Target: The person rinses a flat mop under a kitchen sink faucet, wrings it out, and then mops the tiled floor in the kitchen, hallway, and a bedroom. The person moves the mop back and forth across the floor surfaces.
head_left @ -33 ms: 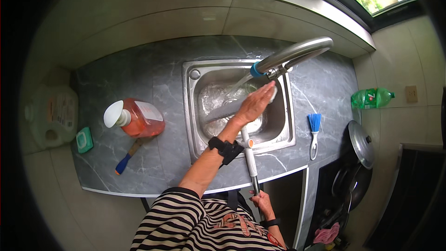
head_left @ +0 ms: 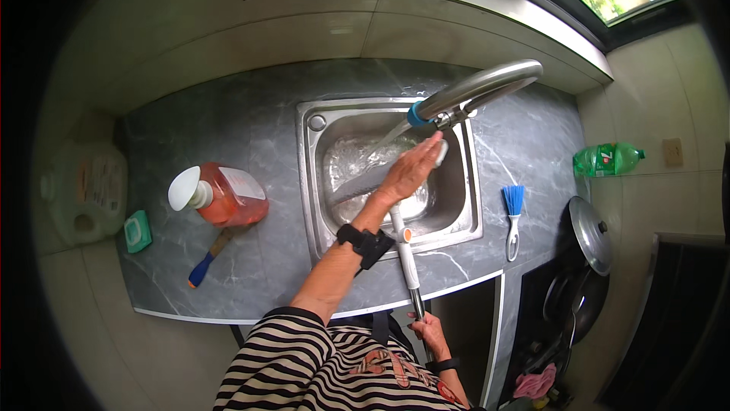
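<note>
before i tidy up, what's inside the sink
The sink holds running water and a grey flat mop head. The left hand covers part of the mop head; what lies beneath is hidden.

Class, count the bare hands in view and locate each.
2: the left hand is over the sink; the right hand is on the metal pole, in front of the counter.

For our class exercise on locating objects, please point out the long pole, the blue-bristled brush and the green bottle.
Long pole [head_left: 411, 270]: head view, on its white section below the orange part.
Blue-bristled brush [head_left: 514, 225]: head view, top of its handle.
Green bottle [head_left: 607, 160]: head view, middle of its side.
</note>
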Tool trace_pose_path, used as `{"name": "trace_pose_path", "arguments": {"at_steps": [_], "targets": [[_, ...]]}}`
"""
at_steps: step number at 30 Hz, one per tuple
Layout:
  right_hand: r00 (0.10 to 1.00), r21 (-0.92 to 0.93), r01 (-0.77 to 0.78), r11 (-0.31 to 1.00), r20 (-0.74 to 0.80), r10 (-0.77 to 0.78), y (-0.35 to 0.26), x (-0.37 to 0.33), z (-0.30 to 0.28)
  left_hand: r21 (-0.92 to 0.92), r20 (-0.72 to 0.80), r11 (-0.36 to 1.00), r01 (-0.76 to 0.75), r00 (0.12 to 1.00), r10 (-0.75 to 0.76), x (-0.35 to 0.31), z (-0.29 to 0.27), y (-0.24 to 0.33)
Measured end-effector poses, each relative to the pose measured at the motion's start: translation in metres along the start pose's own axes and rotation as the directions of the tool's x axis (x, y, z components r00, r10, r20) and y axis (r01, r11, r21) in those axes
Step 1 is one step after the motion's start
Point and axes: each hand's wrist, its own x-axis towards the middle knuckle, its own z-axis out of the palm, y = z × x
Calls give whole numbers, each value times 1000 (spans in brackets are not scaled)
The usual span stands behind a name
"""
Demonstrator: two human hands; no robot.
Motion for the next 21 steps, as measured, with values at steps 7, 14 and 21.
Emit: {"name": "trace_pose_path", "arguments": {"at_steps": [7, 14, 21], "targets": [[999, -12, -5, 1000, 42, 5, -2, 3, -2, 45, 30, 938, 344, 938, -346, -28, -46, -97], [1000, 58, 16, 998, 26, -18, -1, 7, 7, -3, -26, 833, 553, 833, -553, -39, -61, -142], [997, 43, 16, 999, -77, -13, 15, -5, 18, 372, -201, 707, 601, 796, -571, -34, -47, -175]]}}
